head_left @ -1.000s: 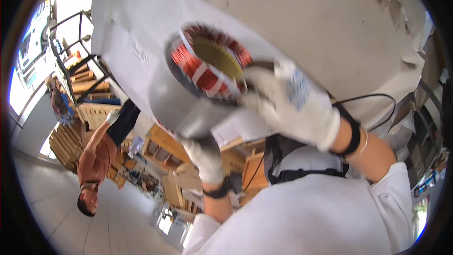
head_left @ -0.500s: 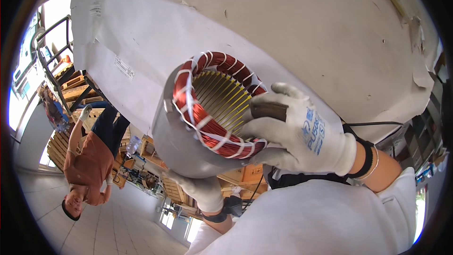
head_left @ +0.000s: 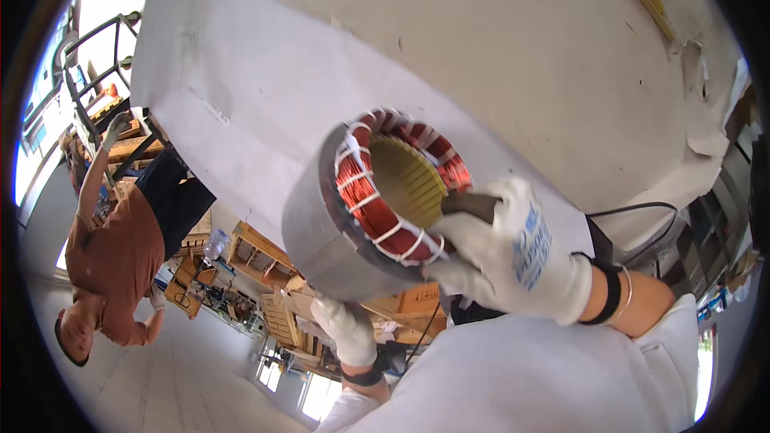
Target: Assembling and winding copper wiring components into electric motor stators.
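Note:
A motor stator, a grey metal cylinder, stands tilted at the edge of the paper-covered table. Red copper windings laced with white cord ring its open end, and yellow slot strips line the bore. My right hand, in a white glove with blue print, is closed around a dark brown block at the winding's right side. Its fingers and the block are smeared by motion. Low on the stator's near side, my gloved left hand steadies it, the fingertips partly hidden against the casing.
White sheet and beige paper cover the table, torn at the right. A black cable runs along its right edge. At the left a person in a brown shirt stands near wooden pallets and a metal frame.
The stator sits farther right and slightly lower in the picture, as the whole view has shifted. My right hand with the block has moved slightly. The other person has raised an arm.

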`<state>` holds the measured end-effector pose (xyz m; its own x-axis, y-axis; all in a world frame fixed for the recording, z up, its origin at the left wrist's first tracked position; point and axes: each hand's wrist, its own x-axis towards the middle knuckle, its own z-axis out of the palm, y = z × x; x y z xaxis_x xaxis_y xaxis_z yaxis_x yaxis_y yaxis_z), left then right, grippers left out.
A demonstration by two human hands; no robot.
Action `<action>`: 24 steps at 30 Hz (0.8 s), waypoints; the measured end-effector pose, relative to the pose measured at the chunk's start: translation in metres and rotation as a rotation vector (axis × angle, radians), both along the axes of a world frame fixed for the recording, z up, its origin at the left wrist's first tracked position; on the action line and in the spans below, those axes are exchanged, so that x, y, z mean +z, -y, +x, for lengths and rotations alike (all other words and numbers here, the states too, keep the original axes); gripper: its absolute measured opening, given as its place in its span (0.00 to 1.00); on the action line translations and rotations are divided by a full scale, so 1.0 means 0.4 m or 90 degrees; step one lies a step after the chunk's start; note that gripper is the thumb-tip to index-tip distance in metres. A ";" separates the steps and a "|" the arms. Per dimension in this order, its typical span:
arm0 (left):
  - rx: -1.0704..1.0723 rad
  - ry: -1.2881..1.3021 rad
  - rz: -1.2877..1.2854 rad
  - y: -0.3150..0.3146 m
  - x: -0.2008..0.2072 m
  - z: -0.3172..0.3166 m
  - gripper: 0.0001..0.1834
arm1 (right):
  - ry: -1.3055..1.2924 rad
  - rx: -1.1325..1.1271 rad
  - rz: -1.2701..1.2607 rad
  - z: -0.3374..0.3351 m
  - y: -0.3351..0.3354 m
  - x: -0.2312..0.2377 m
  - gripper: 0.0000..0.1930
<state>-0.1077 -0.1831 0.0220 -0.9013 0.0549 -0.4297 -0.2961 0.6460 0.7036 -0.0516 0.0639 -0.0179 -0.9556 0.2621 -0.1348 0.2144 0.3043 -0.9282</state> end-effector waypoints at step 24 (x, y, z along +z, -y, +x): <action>-0.331 -0.569 -0.261 -0.172 -0.006 -0.163 0.51 | 0.357 0.147 0.350 0.062 -0.164 -0.068 0.52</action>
